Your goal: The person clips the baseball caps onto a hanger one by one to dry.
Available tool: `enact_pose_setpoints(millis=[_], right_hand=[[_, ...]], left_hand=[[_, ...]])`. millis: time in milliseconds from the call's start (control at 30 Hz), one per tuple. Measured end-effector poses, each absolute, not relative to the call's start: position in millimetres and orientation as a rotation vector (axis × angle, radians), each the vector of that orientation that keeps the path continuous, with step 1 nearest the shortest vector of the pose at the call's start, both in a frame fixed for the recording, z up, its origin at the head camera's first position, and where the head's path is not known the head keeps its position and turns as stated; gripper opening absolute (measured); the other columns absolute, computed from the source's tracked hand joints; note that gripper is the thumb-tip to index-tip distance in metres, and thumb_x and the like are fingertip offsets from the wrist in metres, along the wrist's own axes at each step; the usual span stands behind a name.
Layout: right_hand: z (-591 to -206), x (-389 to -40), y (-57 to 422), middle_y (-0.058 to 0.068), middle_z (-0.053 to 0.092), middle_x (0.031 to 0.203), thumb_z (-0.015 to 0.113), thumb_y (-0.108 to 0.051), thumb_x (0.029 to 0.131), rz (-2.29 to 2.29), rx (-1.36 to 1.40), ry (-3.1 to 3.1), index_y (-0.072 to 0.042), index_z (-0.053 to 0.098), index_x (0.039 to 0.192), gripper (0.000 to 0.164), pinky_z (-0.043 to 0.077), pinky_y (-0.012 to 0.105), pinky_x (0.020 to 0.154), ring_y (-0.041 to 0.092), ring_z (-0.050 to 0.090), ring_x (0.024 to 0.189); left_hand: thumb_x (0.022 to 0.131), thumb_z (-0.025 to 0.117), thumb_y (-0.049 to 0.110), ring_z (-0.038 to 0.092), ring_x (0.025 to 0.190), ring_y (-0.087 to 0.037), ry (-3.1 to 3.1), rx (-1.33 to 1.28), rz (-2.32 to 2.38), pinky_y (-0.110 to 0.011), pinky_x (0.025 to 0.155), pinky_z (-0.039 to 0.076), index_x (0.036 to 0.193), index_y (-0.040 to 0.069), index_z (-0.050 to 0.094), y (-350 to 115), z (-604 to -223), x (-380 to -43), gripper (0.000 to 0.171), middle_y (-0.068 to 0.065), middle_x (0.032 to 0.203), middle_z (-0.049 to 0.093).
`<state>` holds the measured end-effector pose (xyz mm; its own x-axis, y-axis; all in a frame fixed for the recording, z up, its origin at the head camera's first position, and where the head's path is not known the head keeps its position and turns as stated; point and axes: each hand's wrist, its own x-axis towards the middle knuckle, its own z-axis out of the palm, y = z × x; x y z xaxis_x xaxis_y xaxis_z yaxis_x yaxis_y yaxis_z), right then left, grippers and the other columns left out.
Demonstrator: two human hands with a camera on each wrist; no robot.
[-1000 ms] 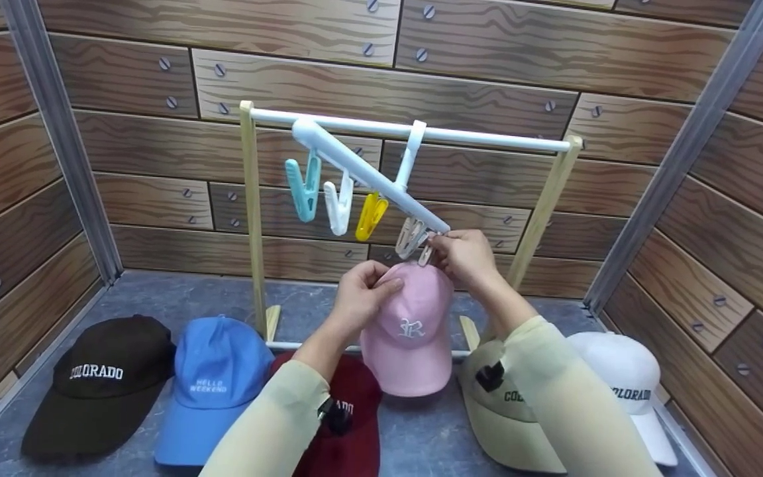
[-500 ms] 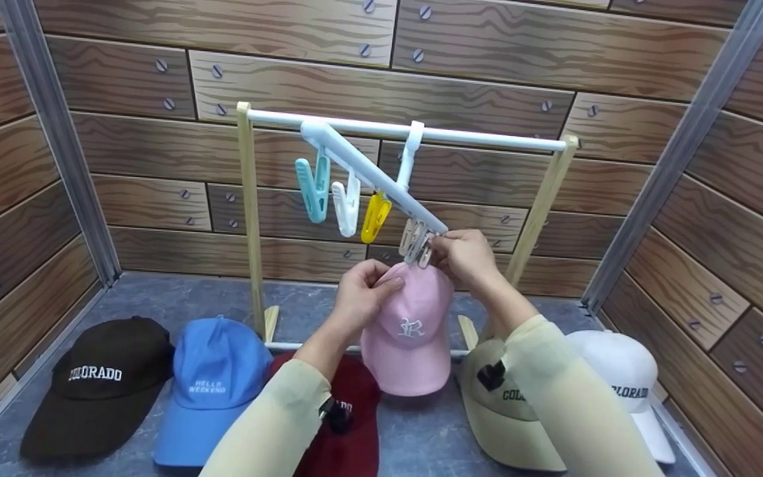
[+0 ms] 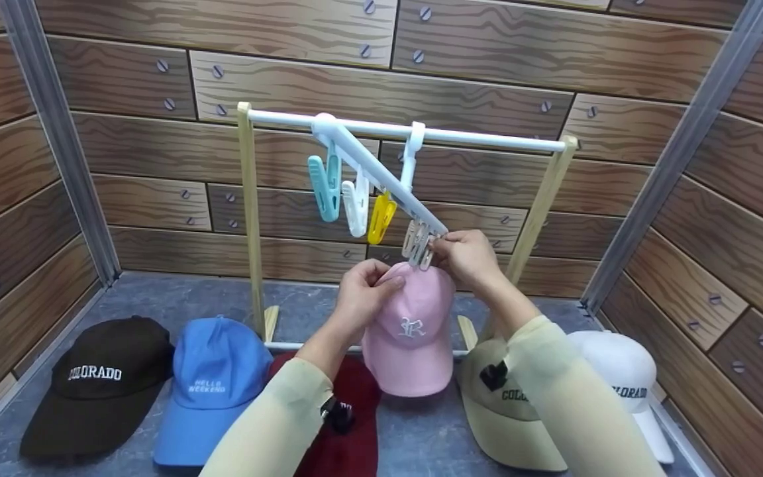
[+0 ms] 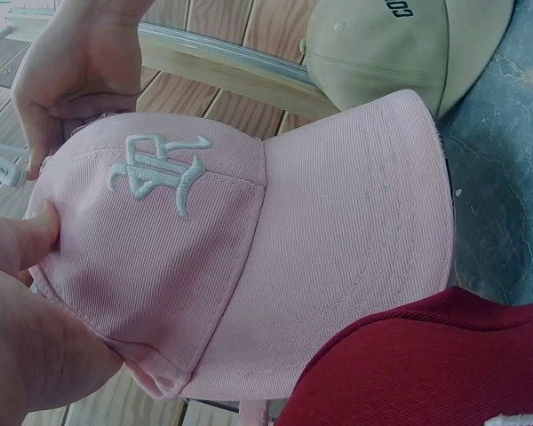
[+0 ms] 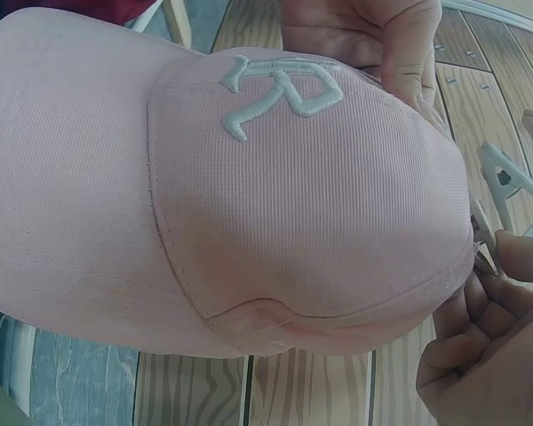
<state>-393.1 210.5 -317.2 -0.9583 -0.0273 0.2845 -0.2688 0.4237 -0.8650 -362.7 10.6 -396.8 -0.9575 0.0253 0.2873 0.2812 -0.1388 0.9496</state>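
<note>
A pink baseball cap (image 3: pixel 414 358) with a white embroidered letter hangs upright below the low end of a tilted hanger (image 3: pixel 381 175). My left hand (image 3: pixel 359 298) pinches the cap's crown from the left, thumb on the front. At the crown's top right, my right hand (image 3: pixel 471 255) pinches a pale clothes peg (image 3: pixel 426 257). In the right wrist view that peg (image 5: pixel 482 240) meets the top of the cap (image 5: pixel 311 195); how far it bites is partly hidden by the fingers. Other pegs hang along the hanger: teal (image 3: pixel 326 189), white (image 3: pixel 355 205), yellow (image 3: pixel 382 218) and pale ones.
The hanger hooks over the white bar (image 3: pixel 487 138) of a wooden-legged rack. On the grey table lie black (image 3: pixel 103 384), blue (image 3: pixel 216 371), dark red (image 3: pixel 355 424), khaki (image 3: pixel 507 430) and white (image 3: pixel 620 361) caps. Wood-patterned walls enclose the space.
The hanger's raised left end has swung to the right, carrying its teal, white and yellow pegs along. Both hands and the pink cap stay nearly in place.
</note>
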Motion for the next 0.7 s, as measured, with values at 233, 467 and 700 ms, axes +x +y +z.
enact_pose_setpoints(millis=[233, 467, 700], right_hand=[[-318.2, -391.6, 212.2, 0.005, 0.075, 0.076, 0.069, -0.01, 0.098, 1.511, 0.26, -2.473, 0.005, 0.082, 0.092, 0.021, 0.053, 0.022, 0.059, 0.009, 0.066, 0.063], [-319.6, -392.2, 214.4, 0.007, 0.076, 0.077, 0.069, -0.009, 0.097, 1.523, 0.269, -2.479, 0.006, 0.083, 0.094, 0.02, 0.056, 0.024, 0.06, 0.011, 0.068, 0.063], [-321.8, -393.5, 216.8, 0.009, 0.078, 0.079, 0.07, -0.009, 0.098, 1.477, 0.285, -2.494, 0.006, 0.083, 0.094, 0.02, 0.056, 0.022, 0.06, 0.013, 0.07, 0.066]], left_hand=[[0.097, 0.084, 0.001, 0.066, 0.083, -0.015, -1.897, -0.397, -2.233, -0.026, 0.075, 0.057, 0.102, -0.003, 0.075, 9.5, -399.6, -362.8, 0.011, -0.004, 0.088, 0.072], [0.095, 0.084, 0.0, 0.066, 0.083, -0.015, -1.912, -0.372, -2.202, -0.026, 0.073, 0.057, 0.1, -0.003, 0.075, 11.8, -400.2, -363.6, 0.011, -0.005, 0.089, 0.072], [0.094, 0.085, -0.001, 0.063, 0.081, -0.016, -1.966, -0.315, -2.168, -0.026, 0.071, 0.055, 0.096, -0.001, 0.075, 12.6, -398.0, -363.1, 0.01, -0.004, 0.087, 0.068]])
